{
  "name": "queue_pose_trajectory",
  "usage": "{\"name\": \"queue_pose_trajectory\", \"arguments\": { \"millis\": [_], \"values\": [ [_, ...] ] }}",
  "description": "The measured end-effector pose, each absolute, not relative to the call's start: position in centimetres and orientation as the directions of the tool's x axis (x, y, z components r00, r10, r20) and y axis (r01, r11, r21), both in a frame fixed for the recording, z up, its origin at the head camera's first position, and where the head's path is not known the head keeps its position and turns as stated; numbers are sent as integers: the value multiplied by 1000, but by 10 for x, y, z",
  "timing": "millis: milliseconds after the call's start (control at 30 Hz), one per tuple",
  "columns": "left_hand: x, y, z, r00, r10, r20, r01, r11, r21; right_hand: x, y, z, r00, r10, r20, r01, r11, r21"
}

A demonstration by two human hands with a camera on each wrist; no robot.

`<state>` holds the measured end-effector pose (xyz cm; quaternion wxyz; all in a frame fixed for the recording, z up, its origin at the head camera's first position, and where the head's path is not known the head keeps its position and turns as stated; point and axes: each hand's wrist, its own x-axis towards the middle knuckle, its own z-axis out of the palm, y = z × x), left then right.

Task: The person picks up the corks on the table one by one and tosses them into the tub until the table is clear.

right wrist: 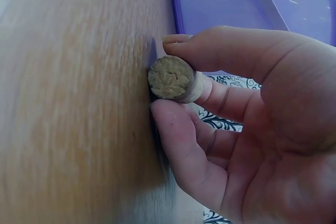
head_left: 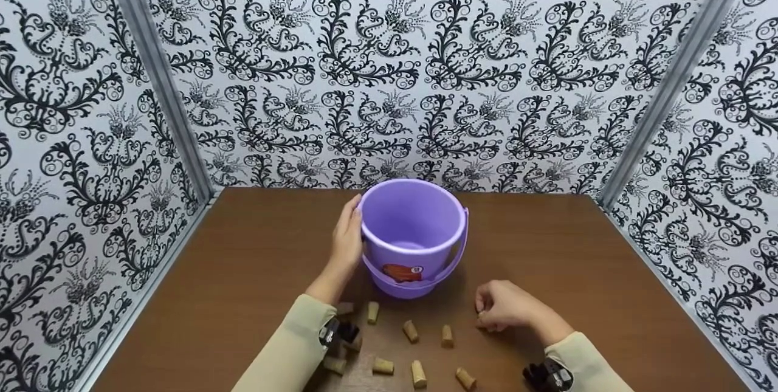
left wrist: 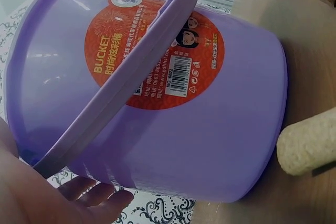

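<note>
Right hand pinches a cork low at the tabletop while the left hand grips the bucket

The right hand [head_left: 501, 306] is grasping a cork [right wrist: 170, 80], thumb on one side and curled fingers on the other. The gap between them is only as wide as the cork, whose rough round end shows between the fingertips; whether it touches the table [head_left: 255, 258] I cannot tell. The left hand [head_left: 347, 237] grasps the bucket by its side, the palm near the rim and the fingers reaching round the outer wall.

The purple bucket [head_left: 410, 261] stands on the table just right of the left hand, and beyond and to the left of the right hand. Its smooth inner wall and floor show from above. The handle [head_left: 463, 246] hangs down across the side facing the person, crossing a red label [left wrist: 184, 77] printed with the word "BUCKET".

Six loose corks [head_left: 411, 331] lie scattered to the left of the right hand, most of them closer to the person; the nearest is just beside that hand. More lie beneath the left hand's wrist, partly covered by the sleeve [head_left: 292, 337] and a black wrist device [head_left: 330, 331]. Beyond both hands rises a patterned wall [head_left: 395, 76].
</note>
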<state>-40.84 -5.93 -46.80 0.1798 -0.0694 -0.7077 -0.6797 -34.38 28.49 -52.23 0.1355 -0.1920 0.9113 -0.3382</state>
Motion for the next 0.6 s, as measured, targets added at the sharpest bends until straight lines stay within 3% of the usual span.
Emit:
{"name": "queue_pose_trajectory", "arguments": {
  "millis": [600],
  "values": [
    [-409, -60, -468, -922, -152, 357, 350, 73, 934, -344, 285, -521, -883, -453, -119, -270, 700, -662]
  ]
}}
